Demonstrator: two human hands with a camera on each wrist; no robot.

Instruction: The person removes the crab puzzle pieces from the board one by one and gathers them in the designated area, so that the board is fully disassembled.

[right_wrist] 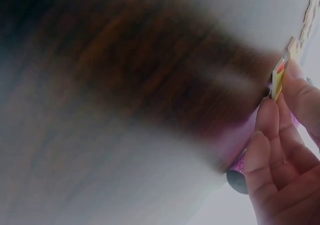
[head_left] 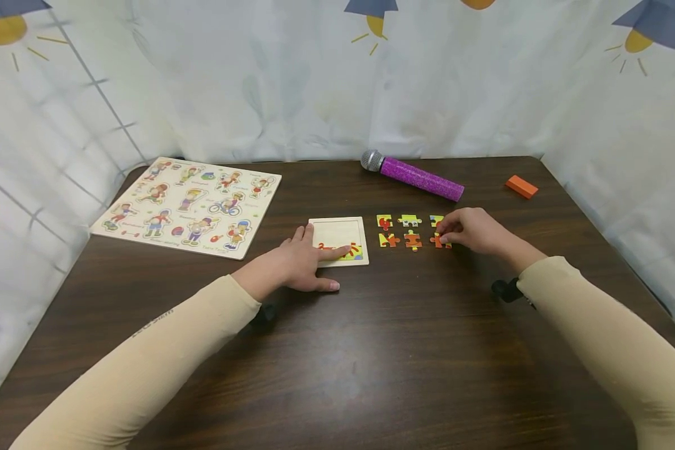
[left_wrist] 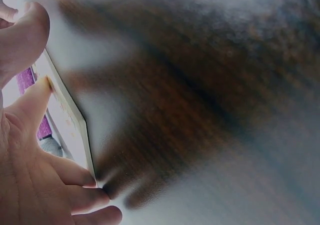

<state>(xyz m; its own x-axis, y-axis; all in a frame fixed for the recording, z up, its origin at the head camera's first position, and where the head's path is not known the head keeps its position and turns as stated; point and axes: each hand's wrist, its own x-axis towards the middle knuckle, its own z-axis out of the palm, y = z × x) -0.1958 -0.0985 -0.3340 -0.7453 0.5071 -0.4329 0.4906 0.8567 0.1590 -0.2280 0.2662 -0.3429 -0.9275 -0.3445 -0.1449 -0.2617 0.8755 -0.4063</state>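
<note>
My left hand (head_left: 304, 259) lies with its fingers spread over the left side of a small wooden puzzle tray (head_left: 337, 225). Its index finger rests on the red and yellow puzzle pieces (head_left: 360, 251) set along the tray's lower edge. To the tray's right, several loose jigsaw pieces (head_left: 413, 240) lie in two rows. My right hand (head_left: 475, 230) is at the right end of those rows, and in the right wrist view its thumb and fingers pinch a yellow and red puzzle piece (right_wrist: 278, 79), tilted on edge. The fingers partly cover the pieces there in the head view.
A large wooden picture board (head_left: 188, 206) with sports figures lies at the left. Behind the loose pieces is a purple glittery microphone (head_left: 422, 177). An orange block (head_left: 521, 186) sits at the back right of the dark table (head_left: 337, 362). White curtains (head_left: 315, 81) enclose the table's back and sides.
</note>
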